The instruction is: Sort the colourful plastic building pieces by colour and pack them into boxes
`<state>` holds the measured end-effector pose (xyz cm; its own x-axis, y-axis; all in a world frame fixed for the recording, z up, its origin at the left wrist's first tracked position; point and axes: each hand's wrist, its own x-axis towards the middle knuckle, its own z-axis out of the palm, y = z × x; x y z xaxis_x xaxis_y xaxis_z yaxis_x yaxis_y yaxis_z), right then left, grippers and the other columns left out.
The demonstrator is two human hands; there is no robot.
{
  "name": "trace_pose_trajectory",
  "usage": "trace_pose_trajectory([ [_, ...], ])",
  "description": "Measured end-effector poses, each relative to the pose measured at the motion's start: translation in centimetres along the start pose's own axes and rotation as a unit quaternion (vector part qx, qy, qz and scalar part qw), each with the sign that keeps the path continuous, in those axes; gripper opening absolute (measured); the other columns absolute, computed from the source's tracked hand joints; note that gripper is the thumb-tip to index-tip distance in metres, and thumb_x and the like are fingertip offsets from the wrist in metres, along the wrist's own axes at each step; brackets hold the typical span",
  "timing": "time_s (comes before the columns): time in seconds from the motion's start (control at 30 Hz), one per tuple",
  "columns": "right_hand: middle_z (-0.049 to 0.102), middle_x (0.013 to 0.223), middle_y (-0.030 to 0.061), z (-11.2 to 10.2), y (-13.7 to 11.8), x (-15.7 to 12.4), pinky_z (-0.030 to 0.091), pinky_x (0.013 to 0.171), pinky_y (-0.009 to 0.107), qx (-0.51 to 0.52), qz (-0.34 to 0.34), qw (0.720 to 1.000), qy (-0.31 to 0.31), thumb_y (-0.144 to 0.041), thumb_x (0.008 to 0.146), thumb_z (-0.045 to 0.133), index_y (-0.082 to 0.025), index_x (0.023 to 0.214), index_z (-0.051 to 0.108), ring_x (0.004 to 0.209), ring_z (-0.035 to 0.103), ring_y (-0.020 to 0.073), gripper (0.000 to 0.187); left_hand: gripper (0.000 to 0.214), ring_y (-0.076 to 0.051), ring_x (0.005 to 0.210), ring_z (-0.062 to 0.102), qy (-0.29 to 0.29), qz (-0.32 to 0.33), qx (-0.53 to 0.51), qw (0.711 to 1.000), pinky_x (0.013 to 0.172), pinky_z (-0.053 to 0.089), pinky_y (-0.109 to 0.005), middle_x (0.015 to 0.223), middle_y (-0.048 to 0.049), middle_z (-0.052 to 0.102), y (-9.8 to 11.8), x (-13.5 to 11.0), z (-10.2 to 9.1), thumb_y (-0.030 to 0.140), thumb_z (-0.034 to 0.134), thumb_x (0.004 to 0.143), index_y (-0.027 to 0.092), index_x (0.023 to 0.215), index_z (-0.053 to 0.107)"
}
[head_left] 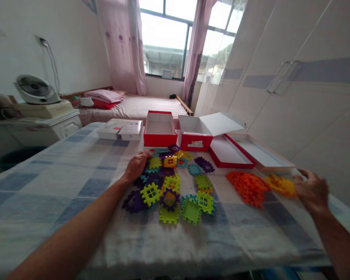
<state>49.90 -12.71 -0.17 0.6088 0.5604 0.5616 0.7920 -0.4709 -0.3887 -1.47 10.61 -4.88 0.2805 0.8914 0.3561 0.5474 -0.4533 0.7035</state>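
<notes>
My left hand point(136, 166) rests at the far left edge of a mixed pile of plastic interlocking tiles. Its fingers are curled together there, and what they hold, if anything, is hidden. In that pile are a lime window-frame tile point(150, 194), an orange tile point(170, 161), a purple tile point(169, 199) and a solid green tile point(191, 210). Over at the right, my right hand point(312, 189) is beside a heap of yellow tiles point(280, 185), its fingers smeared by motion. A heap of orange-red tiles point(249, 187) lies left of the yellow ones.
Behind the tiles stand a red open box point(160, 140), a second red box point(196, 142) with its flap raised, a red-rimmed lid point(233, 153) and a pale tray point(264, 153). White boxes point(119, 129) sit left on the checked tablecloth point(61, 186). A bed point(140, 107) is beyond.
</notes>
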Motion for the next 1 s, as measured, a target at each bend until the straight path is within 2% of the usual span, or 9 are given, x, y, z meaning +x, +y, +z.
trace_pose_trajectory([
  [0.07, 0.062, 0.111, 0.0199, -0.1, -4.9, -1.3, 0.042, 0.087, 0.047, 0.003, 0.003, 1.000, -0.007, -0.035, 0.081, 0.042, -0.019, 0.108, 0.063, 0.104, 0.057, 0.0332, 0.037, 0.068, -0.021, 0.084, 0.062, -0.003, 0.003, -0.002, 1.000, 0.082, 0.046, -0.031, 0.094, -0.0089, 0.068, -0.1, 0.0, 0.0, 0.058, 0.016, 0.088, 0.015, 0.087, 0.069],
  [0.13, 0.063, 0.111, 0.0146, -0.1, -10.0, -3.0, 0.047, 0.083, 0.042, 0.088, -0.057, 0.989, -0.101, -0.039, 0.081, 0.046, -0.017, 0.109, 0.062, 0.091, 0.062, 0.0269, 0.038, 0.069, -0.021, 0.084, 0.063, 0.000, -0.001, -0.005, 1.000, 0.082, 0.046, -0.031, 0.094, -0.0090, 0.069, -0.3, 0.0, 0.1, 0.059, 0.016, 0.088, 0.015, 0.087, 0.069],
  [0.27, 0.066, 0.104, 0.0062, 0.3, -17.3, -6.8, 0.047, 0.084, 0.033, 0.138, -0.228, 0.894, -0.359, -0.038, 0.083, 0.051, -0.021, 0.101, 0.066, 0.092, 0.062, 0.0198, 0.029, 0.071, -0.021, 0.086, 0.063, 0.003, -0.002, -0.006, 1.000, 0.083, 0.046, -0.031, 0.095, -0.0095, 0.069, -0.4, 0.1, 0.2, 0.060, 0.015, 0.088, 0.014, 0.088, 0.070],
  [0.33, 0.066, 0.104, 0.0052, 0.9, -18.9, -8.4, 0.047, 0.083, 0.031, 0.136, -0.272, 0.855, -0.420, -0.036, 0.083, 0.052, -0.023, 0.101, 0.066, 0.092, 0.061, 0.0184, 0.026, 0.072, -0.021, 0.087, 0.063, 0.001, -0.003, -0.001, 1.000, 0.084, 0.046, -0.030, 0.096, -0.0095, 0.070, -0.3, 0.1, 0.2, 0.060, 0.015, 0.088, 0.014, 0.088, 0.070],
  [0.5, 0.061, 0.107, 0.0108, 3.7, -19.7, -10.2, 0.047, 0.078, 0.032, 0.099, -0.250, 0.884, -0.383, -0.042, 0.081, 0.058, -0.017, 0.122, 0.055, 0.088, 0.060, 0.0200, 0.049, 0.069, -0.021, 0.089, 0.063, 0.001, -0.006, 0.009, 1.000, 0.084, 0.045, -0.029, 0.097, -0.0084, 0.070, -0.1, 0.0, 0.1, 0.057, 0.015, 0.089, 0.015, 0.090, 0.070],
  [0.6, 0.059, 0.102, 0.0099, 5.0, -20.2, -10.2, 0.046, 0.073, 0.031, 0.095, -0.253, 0.888, -0.372, -0.041, 0.075, 0.064, -0.015, 0.124, 0.053, 0.083, 0.058, 0.0189, 0.056, 0.069, -0.021, 0.086, 0.062, -0.001, -0.011, 0.011, 1.000, 0.081, 0.045, -0.029, 0.095, -0.0085, 0.069, 0.2, 0.0, 0.1, 0.056, 0.015, 0.089, 0.015, 0.089, 0.071],
  [0.73, 0.057, 0.091, 0.0049, 5.3, -21.3, -10.1, 0.044, 0.067, 0.028, 0.120, -0.243, 0.888, -0.372, -0.032, 0.067, 0.070, -0.016, 0.108, 0.061, 0.079, 0.056, 0.0174, 0.045, 0.068, -0.021, 0.084, 0.062, -0.003, -0.023, 0.003, 1.000, 0.078, 0.046, -0.029, 0.094, -0.0077, 0.070, 0.4, 0.0, 0.0, 0.055, 0.016, 0.089, 0.015, 0.089, 0.071],
  [0.9, 0.057, 0.086, 0.0016, 4.2, -23.1, -10.6, 0.044, 0.069, 0.026, 0.206, -0.267, 0.872, -0.356, -0.017, 0.076, 0.056, -0.019, 0.096, 0.062, 0.075, 0.056, 0.0132, 0.021, 0.067, -0.021, 0.085, 0.062, -0.003, -0.013, 0.007, 1.000, 0.079, 0.045, -0.030, 0.095, -0.0079, 0.069, 0.6, -0.1, -0.1, 0.054, 0.017, 0.089, 0.015, 0.091, 0.072],
  [1.0, 0.059, 0.093, 0.0041, 3.5, -24.4, -10.6, 0.045, 0.076, 0.028, 0.207, -0.310, 0.870, -0.323, -0.011, 0.079, 0.052, -0.019, 0.095, 0.062, 0.082, 0.058, 0.0144, 0.021, 0.068, -0.022, 0.086, 0.062, 0.000, -0.016, 0.006, 1.000, 0.079, 0.045, -0.030, 0.096, -0.0086, 0.069, 0.6, -0.1, 0.0, 0.054, 0.017, 0.089, 0.014, 0.090, 0.072],
])
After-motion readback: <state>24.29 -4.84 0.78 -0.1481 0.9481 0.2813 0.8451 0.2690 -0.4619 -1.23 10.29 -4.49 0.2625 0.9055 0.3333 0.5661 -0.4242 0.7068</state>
